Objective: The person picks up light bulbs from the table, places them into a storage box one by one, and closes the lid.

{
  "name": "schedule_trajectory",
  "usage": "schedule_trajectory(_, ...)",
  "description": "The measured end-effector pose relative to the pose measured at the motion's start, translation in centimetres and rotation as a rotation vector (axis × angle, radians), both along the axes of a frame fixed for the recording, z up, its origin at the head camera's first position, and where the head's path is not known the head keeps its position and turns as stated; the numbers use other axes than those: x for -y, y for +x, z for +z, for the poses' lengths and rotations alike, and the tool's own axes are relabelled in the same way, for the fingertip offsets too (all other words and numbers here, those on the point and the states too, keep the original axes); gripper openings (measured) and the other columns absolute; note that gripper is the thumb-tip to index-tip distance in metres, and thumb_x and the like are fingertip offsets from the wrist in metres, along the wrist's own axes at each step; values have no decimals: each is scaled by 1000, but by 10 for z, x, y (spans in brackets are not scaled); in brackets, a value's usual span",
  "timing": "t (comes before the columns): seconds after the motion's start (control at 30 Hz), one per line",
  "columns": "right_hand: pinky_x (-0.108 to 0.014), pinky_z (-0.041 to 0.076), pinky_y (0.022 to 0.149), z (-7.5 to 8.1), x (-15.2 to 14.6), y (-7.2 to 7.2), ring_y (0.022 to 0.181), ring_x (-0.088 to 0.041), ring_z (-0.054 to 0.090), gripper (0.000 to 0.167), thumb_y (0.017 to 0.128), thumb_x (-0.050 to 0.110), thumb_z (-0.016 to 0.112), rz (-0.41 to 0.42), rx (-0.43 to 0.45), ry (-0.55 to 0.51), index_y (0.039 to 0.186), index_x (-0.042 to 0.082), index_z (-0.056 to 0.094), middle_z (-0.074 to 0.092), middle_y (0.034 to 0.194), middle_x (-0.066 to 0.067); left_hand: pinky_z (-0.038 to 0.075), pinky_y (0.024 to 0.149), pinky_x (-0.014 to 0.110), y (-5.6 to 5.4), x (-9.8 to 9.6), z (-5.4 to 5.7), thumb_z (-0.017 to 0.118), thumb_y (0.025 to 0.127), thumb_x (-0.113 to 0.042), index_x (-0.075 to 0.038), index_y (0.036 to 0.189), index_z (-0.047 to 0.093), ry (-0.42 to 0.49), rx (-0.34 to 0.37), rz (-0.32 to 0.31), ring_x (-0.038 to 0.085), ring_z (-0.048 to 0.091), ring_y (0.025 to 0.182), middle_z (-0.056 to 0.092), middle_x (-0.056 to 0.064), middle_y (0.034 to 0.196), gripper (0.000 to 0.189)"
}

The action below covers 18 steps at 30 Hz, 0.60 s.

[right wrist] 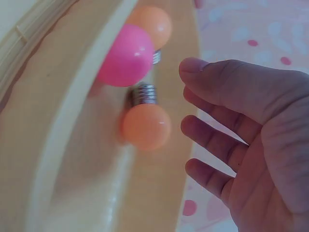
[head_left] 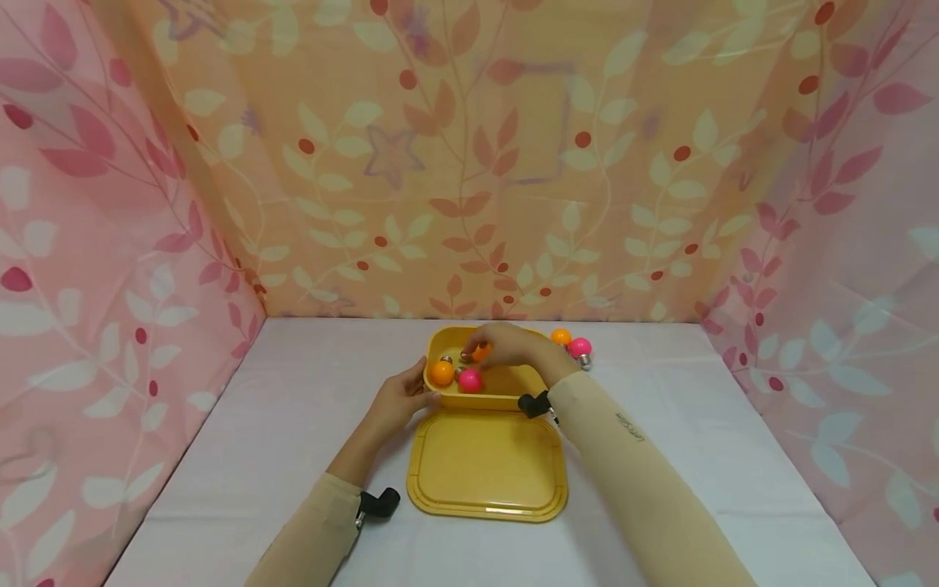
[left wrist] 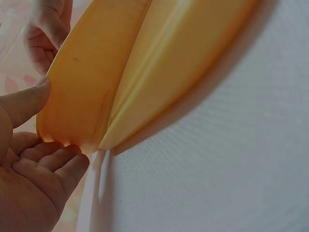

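A yellow plastic box (head_left: 513, 401) stands on the table, with two orange bulbs and a pink bulb (head_left: 470, 381) inside its left half. One orange bulb (head_left: 443, 373) lies by the left wall. The other orange bulb (right wrist: 146, 126), its metal screw base towards the pink one, is just beside the right hand's fingers. That right hand (head_left: 502, 344) hovers over the box with loosely bent, spaced fingers and nothing between them. At the box's front left corner the left hand (head_left: 399, 397) holds the outside, thumb on one wall and fingertips on the other.
The yellow lid (head_left: 487, 465) lies flat in front of the box. Right of the box, an orange bulb (head_left: 561, 337) and a pink bulb (head_left: 580, 348) lie on the white tablecloth (head_left: 660, 456). Patterned curtains (head_left: 469, 163) enclose the back and sides.
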State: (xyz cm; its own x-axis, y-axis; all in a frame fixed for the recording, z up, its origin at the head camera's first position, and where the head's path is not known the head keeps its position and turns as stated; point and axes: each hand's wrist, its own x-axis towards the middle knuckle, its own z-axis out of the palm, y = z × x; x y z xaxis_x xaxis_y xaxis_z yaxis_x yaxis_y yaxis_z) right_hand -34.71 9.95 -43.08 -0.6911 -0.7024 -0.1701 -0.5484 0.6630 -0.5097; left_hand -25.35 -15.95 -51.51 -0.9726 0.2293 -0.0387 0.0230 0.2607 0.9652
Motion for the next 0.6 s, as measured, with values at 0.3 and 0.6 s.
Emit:
schedule_trajectory(0.3, -43, 47, 113, 19, -18, 24, 122, -23, 61, 33, 93, 27, 77, -56, -215, -22, 124, 17, 73, 69, 127, -1, 42, 114, 34, -1, -3, 1, 77, 94, -17, -14, 162, 30, 15, 7, -16, 17, 43, 146, 37, 5, 164, 83)
schedule_trajectory(0.6, -51, 40, 119, 28, -40, 52, 135, -29, 53, 34, 93, 26, 77, -143, -312, -165, 125, 13, 73, 66, 133, -6, 41, 116, 37, 0, 1, -3, 78, 93, -20, -17, 162, 30, -2, 9, 5, 18, 43, 147, 38, 4, 164, 83)
